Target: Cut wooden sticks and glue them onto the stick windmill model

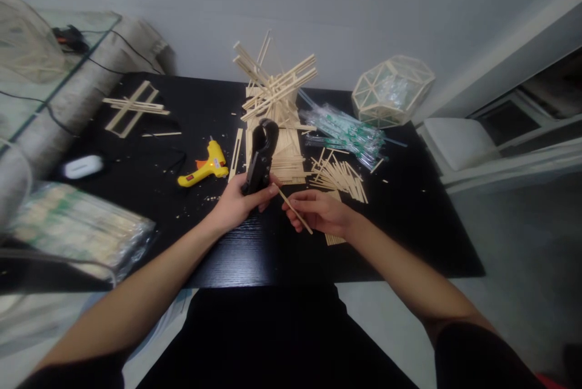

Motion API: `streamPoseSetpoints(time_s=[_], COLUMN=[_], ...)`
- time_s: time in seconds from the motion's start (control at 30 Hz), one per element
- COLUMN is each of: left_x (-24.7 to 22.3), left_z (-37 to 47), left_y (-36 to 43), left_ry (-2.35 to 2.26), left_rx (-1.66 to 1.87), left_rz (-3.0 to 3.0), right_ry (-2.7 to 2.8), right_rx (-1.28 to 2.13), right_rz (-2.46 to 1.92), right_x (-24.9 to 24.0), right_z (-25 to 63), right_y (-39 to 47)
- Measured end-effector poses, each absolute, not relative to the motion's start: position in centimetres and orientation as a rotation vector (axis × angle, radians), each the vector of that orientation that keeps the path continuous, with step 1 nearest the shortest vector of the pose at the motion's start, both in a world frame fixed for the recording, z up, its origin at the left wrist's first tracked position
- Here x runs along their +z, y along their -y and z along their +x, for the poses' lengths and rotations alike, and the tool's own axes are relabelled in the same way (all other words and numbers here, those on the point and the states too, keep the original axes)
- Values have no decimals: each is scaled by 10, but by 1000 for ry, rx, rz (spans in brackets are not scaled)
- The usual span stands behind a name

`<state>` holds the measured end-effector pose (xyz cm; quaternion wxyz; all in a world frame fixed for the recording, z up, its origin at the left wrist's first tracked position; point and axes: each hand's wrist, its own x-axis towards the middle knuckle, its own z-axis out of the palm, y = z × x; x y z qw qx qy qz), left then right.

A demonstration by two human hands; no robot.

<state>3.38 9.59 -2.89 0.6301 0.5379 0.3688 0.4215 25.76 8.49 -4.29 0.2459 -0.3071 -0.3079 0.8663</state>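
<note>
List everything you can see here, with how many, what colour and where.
Thin stick: one, pale wood, in right hand
Hand tool: one, black, in left hand
Glue gun: one, yellow, left of tool
Long sticks: many, pale wood, centre back
Short sticks: many, pale wood, right of centre
Crossed frame: one, pale wood, back left
Wrappers: several, clear and green, back right
Faceted frame: one, pale wood, far right back
Bagged bundle: one, pale and green, front left
Small case: one, white, left
Desk: one, black, underneath
Left hand, right hand: two, bare, centre
</note>
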Motion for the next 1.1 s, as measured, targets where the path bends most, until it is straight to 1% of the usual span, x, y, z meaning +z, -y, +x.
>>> streamPoseSetpoints(time_s=[0.37,0.57,0.9,1.1], left_x=[-32,-31,-31,-30], left_z=[30,29,37,39], left_y=[-96,-93,-92,-91], left_ry=[-946,-889,-957,-955], left_rx=[962,925,986,973], left_rz=[1469,1488,1467,1486], right_ry=[971,1028,1177,1172], right_rx=[2198,2135,1915,1873], right_rz=[-830,-820,-932,-943], right_x=[-39,-42,-51,-49], right_z=[256,253,250,244], right_y=[-85,-84,-81,-79])
